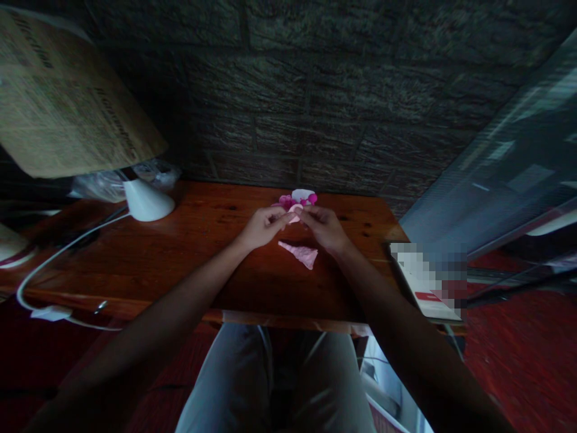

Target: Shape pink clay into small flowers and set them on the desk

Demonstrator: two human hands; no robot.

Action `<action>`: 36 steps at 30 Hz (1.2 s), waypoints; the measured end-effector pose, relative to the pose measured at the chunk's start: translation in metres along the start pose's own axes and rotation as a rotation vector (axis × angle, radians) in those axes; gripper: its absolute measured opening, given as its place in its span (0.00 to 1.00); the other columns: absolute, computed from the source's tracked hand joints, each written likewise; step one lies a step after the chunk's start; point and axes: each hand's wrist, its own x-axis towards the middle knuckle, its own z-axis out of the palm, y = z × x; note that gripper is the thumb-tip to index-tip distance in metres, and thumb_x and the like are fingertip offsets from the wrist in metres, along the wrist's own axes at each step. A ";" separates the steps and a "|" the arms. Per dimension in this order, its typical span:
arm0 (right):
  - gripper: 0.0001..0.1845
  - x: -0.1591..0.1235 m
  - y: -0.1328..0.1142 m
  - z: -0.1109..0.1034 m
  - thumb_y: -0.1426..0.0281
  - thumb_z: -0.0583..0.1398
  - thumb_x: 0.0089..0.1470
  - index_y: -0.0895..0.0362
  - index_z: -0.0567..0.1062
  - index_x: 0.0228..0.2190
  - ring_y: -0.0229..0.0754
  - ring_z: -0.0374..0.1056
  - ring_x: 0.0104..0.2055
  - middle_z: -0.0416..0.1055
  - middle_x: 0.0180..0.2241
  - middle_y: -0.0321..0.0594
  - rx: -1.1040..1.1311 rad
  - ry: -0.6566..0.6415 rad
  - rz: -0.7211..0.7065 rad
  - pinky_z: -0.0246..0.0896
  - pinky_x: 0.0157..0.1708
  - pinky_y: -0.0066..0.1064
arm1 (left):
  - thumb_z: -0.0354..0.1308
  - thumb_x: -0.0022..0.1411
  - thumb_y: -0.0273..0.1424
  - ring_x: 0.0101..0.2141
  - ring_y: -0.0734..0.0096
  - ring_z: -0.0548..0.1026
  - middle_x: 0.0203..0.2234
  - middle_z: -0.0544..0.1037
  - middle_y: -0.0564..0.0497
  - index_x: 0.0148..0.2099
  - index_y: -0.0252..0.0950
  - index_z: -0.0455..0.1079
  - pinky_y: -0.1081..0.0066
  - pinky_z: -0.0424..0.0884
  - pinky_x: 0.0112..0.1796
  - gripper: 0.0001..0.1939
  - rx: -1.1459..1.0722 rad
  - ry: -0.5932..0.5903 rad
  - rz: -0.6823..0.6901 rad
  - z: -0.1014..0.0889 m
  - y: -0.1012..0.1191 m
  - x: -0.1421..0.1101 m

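My left hand (268,225) and my right hand (324,227) meet over the middle of the wooden table, fingertips close together. Between them they pinch a small, pale pink, thin rounded piece (295,214); whether it is paper or cloth I cannot tell. Just behind my fingers lie a bright pink, flower-like cluster (288,200) and a white rounded piece (303,195), both partly hidden by my hands. Nearer to me, a crinkled light pink scrap (303,254), roughly triangular, lies flat on the tabletop, apart from both hands.
A lamp with a white base (148,199) and a printed shade (76,102) stands at the left, its white cord (58,255) running over the table edge. A dark brick wall (306,96) rises behind the table (189,270). At the right edge lies a pale flat object (428,285), partly blurred.
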 end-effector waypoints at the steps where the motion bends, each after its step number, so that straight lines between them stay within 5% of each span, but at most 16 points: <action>1: 0.24 0.000 0.000 0.000 0.46 0.66 0.51 0.55 0.82 0.31 0.37 0.61 0.28 0.71 0.26 0.35 0.001 0.014 -0.003 0.57 0.29 0.30 | 0.58 0.66 0.49 0.24 0.75 0.66 0.20 0.71 0.54 0.24 0.35 0.68 0.73 0.61 0.28 0.25 -0.008 0.008 -0.004 0.000 0.000 0.000; 8: 0.19 0.001 0.004 -0.001 0.52 0.70 0.47 0.53 0.83 0.35 0.36 0.61 0.27 0.72 0.26 0.34 0.081 0.038 0.044 0.58 0.29 0.30 | 0.60 0.65 0.48 0.29 0.73 0.72 0.28 0.78 0.51 0.35 0.35 0.75 0.73 0.68 0.32 0.20 -0.096 0.027 -0.013 0.001 -0.002 0.003; 19: 0.20 -0.002 0.006 0.000 0.51 0.70 0.46 0.56 0.83 0.31 0.37 0.67 0.29 0.78 0.29 0.38 0.020 -0.074 0.129 0.62 0.31 0.30 | 0.56 0.67 0.46 0.30 0.72 0.71 0.26 0.74 0.53 0.32 0.35 0.69 0.73 0.67 0.34 0.19 -0.032 0.065 0.009 0.000 -0.007 0.002; 25: 0.21 0.000 0.005 -0.001 0.50 0.69 0.46 0.56 0.81 0.28 0.36 0.63 0.27 0.72 0.25 0.34 -0.011 -0.069 0.059 0.59 0.30 0.29 | 0.57 0.66 0.50 0.26 0.74 0.67 0.24 0.71 0.55 0.32 0.35 0.70 0.73 0.65 0.31 0.22 -0.061 0.008 -0.036 0.002 -0.003 0.002; 36: 0.21 0.001 0.007 -0.001 0.52 0.71 0.44 0.55 0.83 0.33 0.35 0.64 0.28 0.76 0.28 0.35 0.123 0.007 0.101 0.60 0.30 0.29 | 0.55 0.67 0.50 0.22 0.76 0.64 0.20 0.66 0.57 0.27 0.36 0.64 0.74 0.60 0.26 0.24 -0.023 0.004 -0.011 0.000 -0.004 0.003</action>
